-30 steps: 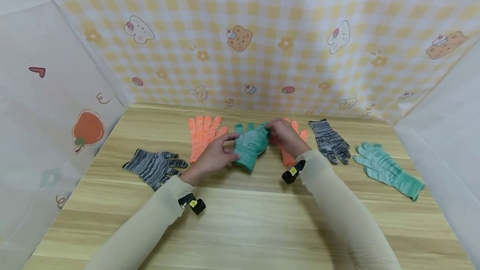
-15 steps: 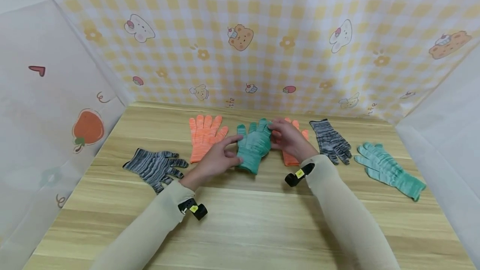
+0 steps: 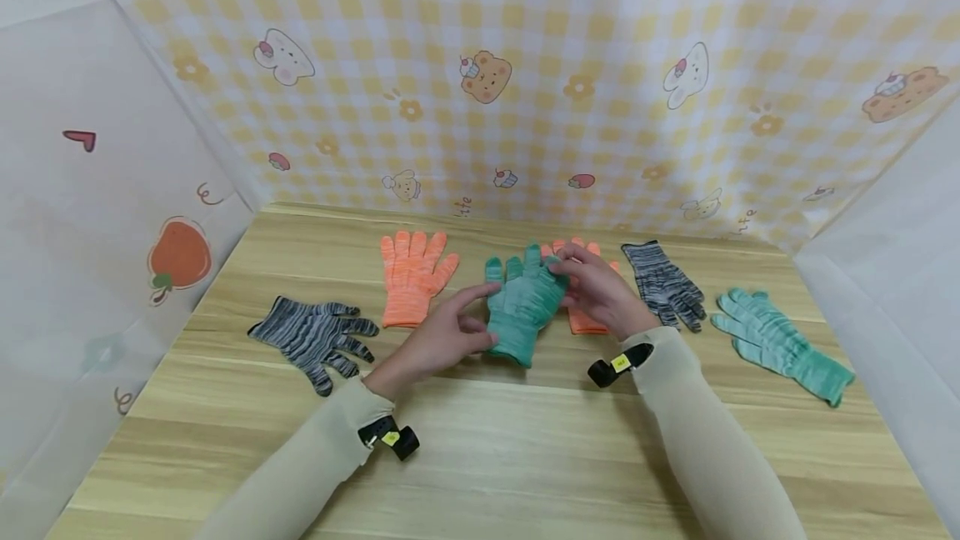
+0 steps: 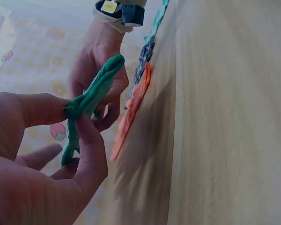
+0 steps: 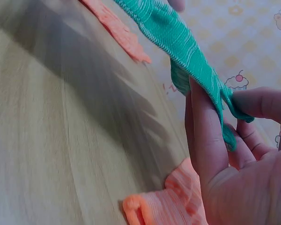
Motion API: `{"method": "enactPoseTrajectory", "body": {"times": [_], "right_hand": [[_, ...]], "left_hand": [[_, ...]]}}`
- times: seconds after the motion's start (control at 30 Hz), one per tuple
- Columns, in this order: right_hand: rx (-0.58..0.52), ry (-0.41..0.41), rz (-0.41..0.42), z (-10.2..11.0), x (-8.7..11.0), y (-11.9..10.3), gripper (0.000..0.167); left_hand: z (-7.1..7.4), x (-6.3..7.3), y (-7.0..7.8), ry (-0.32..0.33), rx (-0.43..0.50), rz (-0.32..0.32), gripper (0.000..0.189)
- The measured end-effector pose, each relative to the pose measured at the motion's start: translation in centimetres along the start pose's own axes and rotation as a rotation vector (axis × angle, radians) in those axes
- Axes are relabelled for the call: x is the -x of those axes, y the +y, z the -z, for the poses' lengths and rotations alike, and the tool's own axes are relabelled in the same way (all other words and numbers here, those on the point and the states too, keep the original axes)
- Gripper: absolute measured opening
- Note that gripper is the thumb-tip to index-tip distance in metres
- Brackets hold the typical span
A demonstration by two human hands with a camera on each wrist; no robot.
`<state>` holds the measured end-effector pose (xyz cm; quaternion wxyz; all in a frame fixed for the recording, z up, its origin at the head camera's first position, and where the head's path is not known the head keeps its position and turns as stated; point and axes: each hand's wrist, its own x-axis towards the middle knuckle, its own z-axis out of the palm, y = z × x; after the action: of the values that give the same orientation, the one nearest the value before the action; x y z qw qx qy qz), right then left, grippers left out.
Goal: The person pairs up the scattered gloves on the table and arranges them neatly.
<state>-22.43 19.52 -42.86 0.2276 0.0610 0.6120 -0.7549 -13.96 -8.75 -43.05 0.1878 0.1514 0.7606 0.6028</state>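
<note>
A green knit glove (image 3: 525,307) is held up over the table between both hands, its fingers pointing away and its cuff toward me. My left hand (image 3: 450,332) pinches its left edge near the cuff; in the left wrist view thumb and forefinger grip the green fabric (image 4: 96,91). On the other side my right hand (image 3: 600,286) holds the glove by its finger end. The right wrist view shows the green glove (image 5: 178,42) running between thumb and fingers. Behind the right hand lies an orange glove (image 3: 587,322), partly hidden.
Another orange glove (image 3: 412,277) lies flat at the back left. Grey-and-black striped gloves lie at far left, one striped glove (image 3: 311,336), and back right, the other striped glove (image 3: 663,282). A second green glove (image 3: 783,344) rests at right. A checked cloth (image 3: 540,132) hangs behind the table (image 3: 495,457).
The green glove and both hands have moved right and slightly toward me. The right hand keeps its hold at the finger end, the left at the edge. The other gloves stay put.
</note>
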Motion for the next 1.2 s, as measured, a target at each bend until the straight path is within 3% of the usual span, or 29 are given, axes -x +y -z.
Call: {"method": "enactPoseTrajectory", "body": {"times": [0.3, 0.57, 1.2], "right_hand": [[0.026, -0.023, -0.022, 0.9, 1.4, 0.2, 0.012], [0.077, -0.051, -0.018, 1.6, 2.4, 0.4, 0.011], [0.154, -0.130, -0.010, 2.7, 4.0, 0.9, 0.010]], "left_hand": [[-0.9, 0.6, 0.1, -0.041, -0.016, -0.062, 0.081], [-1.7, 0.8, 0.1, -0.059, -0.012, -0.053, 0.083], [-2.8, 1.5, -0.1, -0.126, -0.055, -0.117, 0.090]]}}
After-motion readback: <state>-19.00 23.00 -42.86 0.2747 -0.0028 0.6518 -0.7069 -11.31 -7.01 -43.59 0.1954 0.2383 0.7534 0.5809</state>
